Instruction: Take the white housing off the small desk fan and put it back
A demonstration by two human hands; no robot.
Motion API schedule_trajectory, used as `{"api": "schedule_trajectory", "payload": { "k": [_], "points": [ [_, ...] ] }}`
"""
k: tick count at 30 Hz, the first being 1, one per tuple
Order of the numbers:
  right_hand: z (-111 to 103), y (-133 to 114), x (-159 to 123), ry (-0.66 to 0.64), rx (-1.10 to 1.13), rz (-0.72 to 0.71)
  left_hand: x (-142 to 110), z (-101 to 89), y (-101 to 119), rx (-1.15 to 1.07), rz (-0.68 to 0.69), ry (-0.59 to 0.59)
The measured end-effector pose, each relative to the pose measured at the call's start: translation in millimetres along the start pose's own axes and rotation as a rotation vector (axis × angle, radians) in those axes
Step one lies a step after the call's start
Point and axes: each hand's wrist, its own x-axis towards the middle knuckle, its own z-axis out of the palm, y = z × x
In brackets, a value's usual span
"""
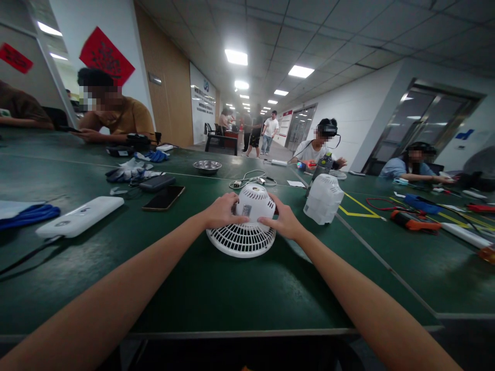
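Observation:
A white fan head [247, 243] lies grille-down on the green table, its rounded motor housing facing up with a small label on it. My left hand [223, 211] wraps the left side of the housing, thumb across its front. On the opposite side my right hand [284, 217] grips the same housing, its thumb near the left one. Some fingers of both hands are hidden behind the housing. Behind it lies a coiled white cable [255, 178] with a plug. To the right stands a translucent white plastic part [325, 198], apart from my hands.
Left are a white power bank [83, 215] with a black cable, a phone [164, 198], gloves [129, 171] and a blue cable bundle [31, 215]. A metal bowl [207, 166] stands behind. An orange multimeter [414, 220] lies right. Several people sit around the table.

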Motion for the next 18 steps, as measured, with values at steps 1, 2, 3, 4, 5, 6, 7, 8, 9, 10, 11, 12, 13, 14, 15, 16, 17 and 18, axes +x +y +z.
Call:
{"api": "schedule_trajectory", "payload": {
  "k": [1, 2, 3, 4, 5, 6, 7, 8, 9, 10, 11, 12, 13, 14, 15, 16, 17, 18],
  "points": [
    [0, 0, 0, 0.002, -0.007, -0.003, 0, -0.1, -1, -0.003, 0.0, 0.002],
    [0, 0, 0, 0.006, -0.014, -0.007, 0, -0.3, -1, -0.008, 0.006, 0.002],
    [1, 0, 0, 0.011, -0.02, -0.01, 0, -0.5, -2, -0.014, 0.016, 0.0],
    [1, 1, 0, 0.013, -0.024, -0.013, 0, -0.7, -3, -0.019, 0.027, -0.001],
    [1, 1, 0, 0.015, -0.026, -0.016, 0, -0.9, -3, -0.021, 0.039, -0.004],
    [2, 1, 0, 0.017, -0.027, -0.018, 0, -0.9, -4, -0.018, 0.048, -0.004],
    [2, 2, 0, 0.018, -0.029, -0.02, 0, -0.9, -4, -0.013, 0.051, -0.002],
    [2, 1, 0, 0.017, -0.031, -0.023, 0, -0.8, -4, -0.005, 0.046, 0.004],
    [3, 1, 0, 0.016, -0.035, -0.028, 1, -0.6, -3, 0.002, 0.038, 0.01],
    [2, 1, 0, 0.017, -0.043, -0.032, 0, -0.5, -2, 0.005, 0.03, 0.012],
    [2, 0, 0, 0.02, -0.055, -0.037, 0, -0.4, -2, 0.004, 0.025, 0.013],
    [2, -1, 0, 0.024, -0.074, -0.043, 0, -0.5, -1, -0.004, 0.022, 0.011],
    [1, -2, -1, 0.029, -0.1, -0.049, -1, -0.8, 0, -0.016, 0.023, 0.008],
    [-1, -4, -1, 0.035, -0.133, -0.058, -1, -1.2, 1, -0.031, 0.029, 0.011],
    [-2, -5, -1, 0.039, -0.164, -0.066, -2, -1.7, 2, -0.051, 0.04, 0.02],
    [-4, -7, -2, 0.038, -0.187, -0.073, -3, -2.3, 3, -0.076, 0.051, 0.036],
    [-5, -8, -2, 0.029, -0.197, -0.077, -3, -2.9, 5, -0.107, 0.061, 0.053],
    [-7, -10, -3, 0.016, -0.193, -0.078, -4, -3.4, 6, -0.144, 0.07, 0.063]
  ]
}}
